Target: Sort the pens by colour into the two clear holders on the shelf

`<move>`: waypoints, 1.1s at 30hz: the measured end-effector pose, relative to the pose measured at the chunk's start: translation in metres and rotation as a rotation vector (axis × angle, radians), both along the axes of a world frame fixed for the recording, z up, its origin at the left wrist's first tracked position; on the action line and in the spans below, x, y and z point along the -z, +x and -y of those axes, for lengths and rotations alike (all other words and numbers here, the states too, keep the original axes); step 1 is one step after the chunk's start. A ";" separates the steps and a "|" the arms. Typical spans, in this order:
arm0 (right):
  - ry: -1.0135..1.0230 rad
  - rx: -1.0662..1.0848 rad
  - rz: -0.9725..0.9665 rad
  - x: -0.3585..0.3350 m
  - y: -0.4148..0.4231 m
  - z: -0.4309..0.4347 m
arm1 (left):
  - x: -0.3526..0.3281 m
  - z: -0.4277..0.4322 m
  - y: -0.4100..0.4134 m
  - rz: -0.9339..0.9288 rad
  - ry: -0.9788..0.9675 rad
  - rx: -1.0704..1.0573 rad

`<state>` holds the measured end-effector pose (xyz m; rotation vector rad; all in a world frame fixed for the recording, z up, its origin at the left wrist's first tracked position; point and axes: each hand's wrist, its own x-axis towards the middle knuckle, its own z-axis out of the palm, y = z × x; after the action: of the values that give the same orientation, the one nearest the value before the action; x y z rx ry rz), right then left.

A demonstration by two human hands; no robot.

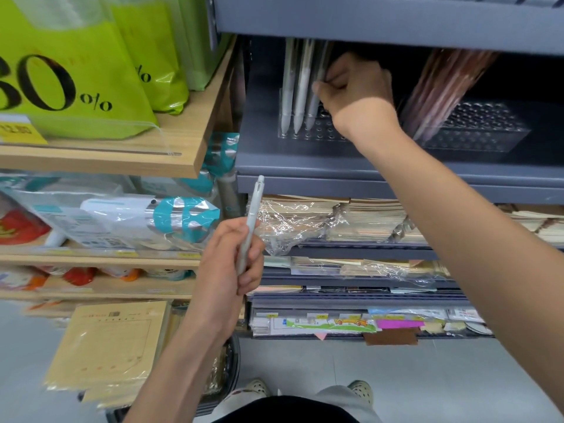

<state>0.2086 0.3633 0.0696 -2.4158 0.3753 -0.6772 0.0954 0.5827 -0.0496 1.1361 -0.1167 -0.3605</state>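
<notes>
Two clear holders stand on the grey shelf (335, 166). The left holder (308, 134) carries three white pens (300, 87) standing side by side. My right hand (354, 83) reaches into it and pinches the rightmost white pen. The right holder (482, 132) carries a blurred bundle of pink-brown pens (442, 87) leaning at its left end. Lower down, in front of the shelves, my left hand (232, 261) grips one white pen (251, 221) upright, its clicker end up.
A grey shelf board (381, 19) hangs low over the holders. Left of them a wooden shelf (183, 157) bears green bags. Below lie wrapped notebooks (335, 218), stationery trays and a stack of tan paper pads (110, 346). My feet show on the floor.
</notes>
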 end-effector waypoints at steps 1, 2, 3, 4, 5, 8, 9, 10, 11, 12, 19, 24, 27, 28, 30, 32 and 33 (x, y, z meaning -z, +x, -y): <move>-0.021 -0.002 -0.014 0.002 0.000 0.000 | 0.000 0.000 0.000 0.008 0.009 -0.003; -0.026 -0.001 -0.022 0.004 0.000 0.000 | 0.000 0.000 -0.001 0.016 0.017 -0.011; -0.017 -0.001 -0.024 0.006 -0.001 0.000 | -0.001 0.000 -0.001 0.018 0.021 -0.020; -0.004 -0.003 -0.021 0.008 -0.001 0.000 | -0.001 0.000 -0.002 0.015 0.020 -0.032; 0.002 -0.004 -0.018 0.010 0.000 0.000 | -0.001 0.000 -0.002 0.010 0.021 -0.042; 0.003 -0.011 0.006 0.012 0.000 0.001 | -0.002 -0.001 -0.001 0.027 0.042 -0.067; 0.006 -0.016 0.010 0.012 0.001 0.002 | -0.003 0.000 -0.002 0.038 0.056 -0.083; 0.015 -0.022 0.008 0.011 0.001 0.003 | -0.004 0.001 -0.002 0.047 0.074 -0.105; 0.030 -0.028 0.000 0.012 0.000 0.003 | -0.005 0.001 -0.003 0.055 0.093 -0.130; 0.055 -0.040 -0.004 0.012 -0.002 0.003 | -0.005 0.002 -0.003 0.063 0.105 -0.155; 0.235 -0.128 0.205 0.020 -0.059 -0.001 | -0.013 0.011 0.004 0.127 0.122 -0.255; 0.335 -0.395 -0.012 0.029 -0.103 -0.007 | -0.019 0.029 0.010 0.220 0.112 -0.247; 0.401 -0.479 -0.025 0.032 -0.108 -0.007 | -0.023 0.044 0.011 0.286 0.137 -0.225; 0.427 -0.493 -0.020 0.032 -0.109 -0.005 | -0.025 0.049 0.011 0.312 0.154 -0.221; 0.475 -0.517 -0.021 0.032 -0.109 0.000 | -0.028 0.057 0.013 0.370 0.189 -0.212; 0.476 -0.528 -0.027 0.030 -0.109 0.005 | -0.032 0.062 0.014 0.461 0.250 -0.198; 0.490 -0.527 -0.016 0.028 -0.109 0.008 | -0.033 0.062 0.016 0.554 0.323 -0.214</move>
<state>0.1001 0.3556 0.0411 -1.9264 -0.0909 -0.2848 0.1113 0.5203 -0.0168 1.5322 -0.4313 0.1415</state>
